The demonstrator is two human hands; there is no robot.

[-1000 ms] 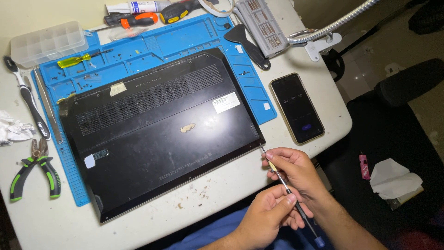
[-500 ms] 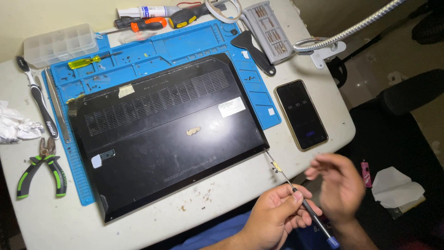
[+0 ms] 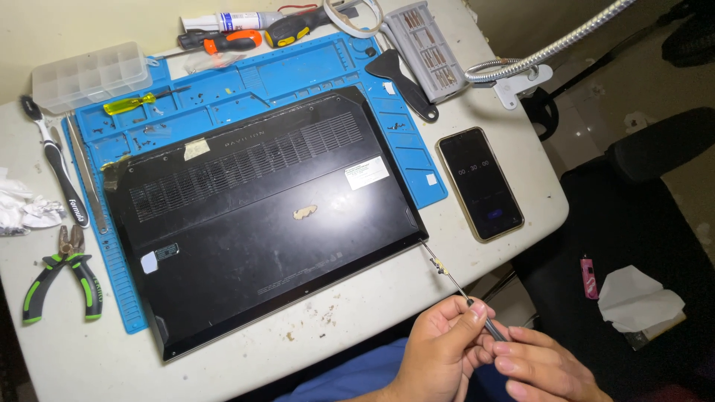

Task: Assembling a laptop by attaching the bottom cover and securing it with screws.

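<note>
both hands (image 3: 477, 353) pinch a thin metal screwdriver (image 3: 462, 294) (beside matte black laptop (image 3: 261, 216)).

Screwdriver (image 3: 465, 298) handle hidden inside left hand (image 3: 439, 350); right hand (image 3: 544, 368) cut by bottom edge.

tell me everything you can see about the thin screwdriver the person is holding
The thin metal screwdriver has a slim silvery shaft with a small pale lump partway along it. It lies slanted, its tip pointing up and left to the near right corner of the black laptop, which lies bottom side up; whether tip and corner touch is unclear. Its handle end is pinched in the fingertips of the left hand, with the right hand closing in just below it. The handle itself is mostly hidden by the fingers.
</note>
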